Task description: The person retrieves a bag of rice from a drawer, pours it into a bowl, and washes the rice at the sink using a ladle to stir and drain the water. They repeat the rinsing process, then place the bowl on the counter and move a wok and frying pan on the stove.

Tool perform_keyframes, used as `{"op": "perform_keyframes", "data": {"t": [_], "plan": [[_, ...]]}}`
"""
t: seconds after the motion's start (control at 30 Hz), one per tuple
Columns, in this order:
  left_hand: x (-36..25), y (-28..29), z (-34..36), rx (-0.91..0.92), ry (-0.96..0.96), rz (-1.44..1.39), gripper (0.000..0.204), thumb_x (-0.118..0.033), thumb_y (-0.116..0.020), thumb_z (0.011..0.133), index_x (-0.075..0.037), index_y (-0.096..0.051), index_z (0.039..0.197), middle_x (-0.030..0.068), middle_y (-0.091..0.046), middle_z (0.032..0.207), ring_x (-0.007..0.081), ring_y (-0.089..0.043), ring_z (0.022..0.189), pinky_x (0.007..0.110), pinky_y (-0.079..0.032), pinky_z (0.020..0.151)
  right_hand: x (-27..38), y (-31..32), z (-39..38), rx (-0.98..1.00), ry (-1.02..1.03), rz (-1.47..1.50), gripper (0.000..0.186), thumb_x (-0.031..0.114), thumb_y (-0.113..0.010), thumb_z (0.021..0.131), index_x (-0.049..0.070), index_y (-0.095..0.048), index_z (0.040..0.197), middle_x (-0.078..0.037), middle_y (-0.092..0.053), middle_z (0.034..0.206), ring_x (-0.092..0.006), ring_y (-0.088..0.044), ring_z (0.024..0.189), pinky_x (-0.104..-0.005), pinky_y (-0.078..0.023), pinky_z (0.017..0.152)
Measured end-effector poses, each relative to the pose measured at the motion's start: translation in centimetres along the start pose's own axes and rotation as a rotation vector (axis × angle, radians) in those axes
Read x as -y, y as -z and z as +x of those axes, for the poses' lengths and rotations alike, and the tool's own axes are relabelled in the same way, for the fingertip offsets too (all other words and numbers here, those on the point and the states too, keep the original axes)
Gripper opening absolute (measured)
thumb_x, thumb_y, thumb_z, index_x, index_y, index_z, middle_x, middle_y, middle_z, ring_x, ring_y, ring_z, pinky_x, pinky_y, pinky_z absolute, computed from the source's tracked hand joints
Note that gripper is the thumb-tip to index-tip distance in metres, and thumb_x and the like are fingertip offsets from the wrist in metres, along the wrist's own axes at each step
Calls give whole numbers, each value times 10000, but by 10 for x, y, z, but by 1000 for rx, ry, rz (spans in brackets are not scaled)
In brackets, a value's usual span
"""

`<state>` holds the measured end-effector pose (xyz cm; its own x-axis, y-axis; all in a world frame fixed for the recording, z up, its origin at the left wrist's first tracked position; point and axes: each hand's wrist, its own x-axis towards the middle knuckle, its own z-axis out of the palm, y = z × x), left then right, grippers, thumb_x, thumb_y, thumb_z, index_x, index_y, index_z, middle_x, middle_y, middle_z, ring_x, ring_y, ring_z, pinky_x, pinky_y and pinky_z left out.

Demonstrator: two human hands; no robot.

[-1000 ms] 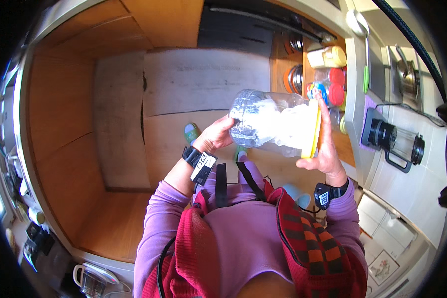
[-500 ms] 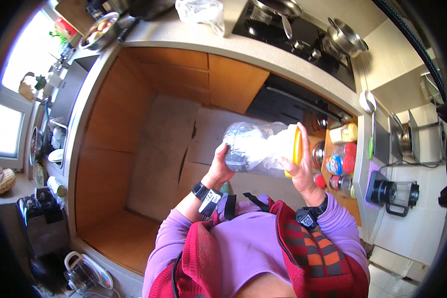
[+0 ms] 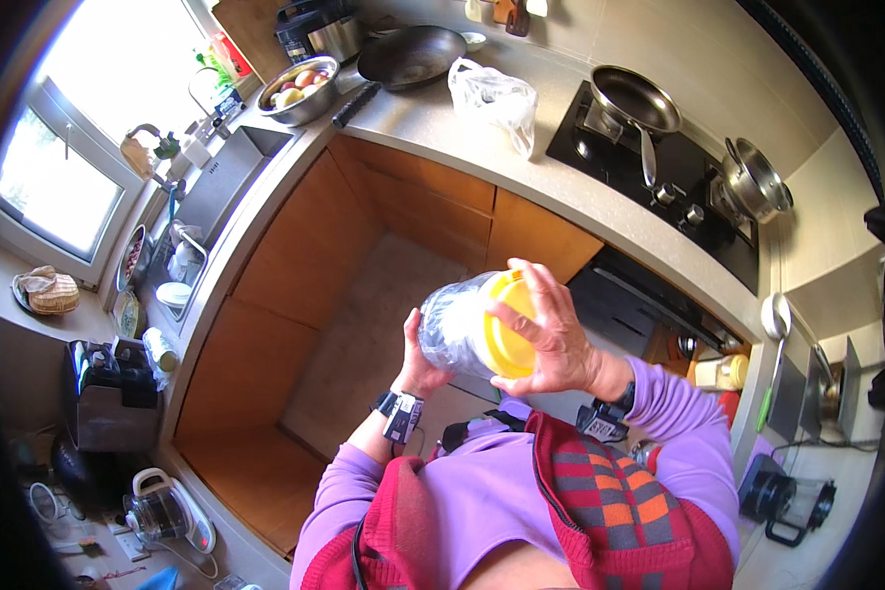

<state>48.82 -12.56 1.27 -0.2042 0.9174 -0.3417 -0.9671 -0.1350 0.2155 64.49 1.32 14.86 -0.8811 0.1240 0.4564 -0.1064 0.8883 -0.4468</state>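
A large clear plastic jar [image 3: 446, 324] with a yellow screw lid [image 3: 509, 339] is held on its side in front of my chest. Something white and crumpled, perhaps a plastic bag, shows through its wall. My left hand [image 3: 423, 361] cups the jar's bottom end and underside. Around the lid, my right hand [image 3: 553, 339] grips with its fingers spread along the rim. The lid sits on the jar's mouth and now faces right and partly toward me.
Ahead on the counter are a white plastic bag [image 3: 494, 101], a black frying pan [image 3: 411, 57] and a steel bowl of fruit [image 3: 300, 91]. A pan [image 3: 636, 99] and a steel pot [image 3: 754, 181] stand on the stove. Several jars sit in the low cabinet at right, near a blender jug [image 3: 792, 506].
The jar has turned so the yellow lid faces me more. My right hand has shifted from the lid's side to over its face. The view has swung, showing more of the counter.
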Motion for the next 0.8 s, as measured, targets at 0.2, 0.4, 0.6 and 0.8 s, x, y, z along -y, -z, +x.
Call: {"op": "perform_keyframes", "data": {"t": [0.2, 0.4, 0.6, 0.8], "plan": [[-27, -2, 47, 52, -215, 14, 797, -622, -603, 711, -116, -429, 1301, 103, -483, 1301, 300, -469, 1171, 501, -338, 1004, -70, 32, 59, 305, 71, 73, 1025, 494, -753, 597, 160, -234, 1416, -313, -136, 1417, -469, -168, 1315, -480, -190, 1067], [-55, -16, 101, 34, -357, 102, 850, -615, -639, 683, -120, -388, 1326, 110, -462, 1312, 302, -459, 1179, 512, -370, 977, -140, 28, 128, 584, -416, 257, 1118, 498, -762, 592, 70, -148, 1422, -269, -184, 1425, -428, -185, 1323, -434, -225, 1075], [-72, -29, 131, 0, -374, -18, 789, -586, -661, 683, -122, -442, 1282, 85, -497, 1279, 280, -467, 1168, 486, -367, 984, -182, 25, 156, 530, 321, -130, 1051, 437, -785, 562, 89, -242, 1392, -252, -193, 1428, -402, -152, 1344, -421, -213, 1086], [-109, -38, 160, 18, -413, 147, 857, -585, -670, 666, -104, -391, 1319, 97, -462, 1310, 279, -439, 1200, 485, -353, 1000, -214, -3, 197, 491, -119, 247, 1026, 408, -799, 531, 124, -290, 1376, -258, -262, 1392, -421, -239, 1304, -449, -303, 1029]]}}
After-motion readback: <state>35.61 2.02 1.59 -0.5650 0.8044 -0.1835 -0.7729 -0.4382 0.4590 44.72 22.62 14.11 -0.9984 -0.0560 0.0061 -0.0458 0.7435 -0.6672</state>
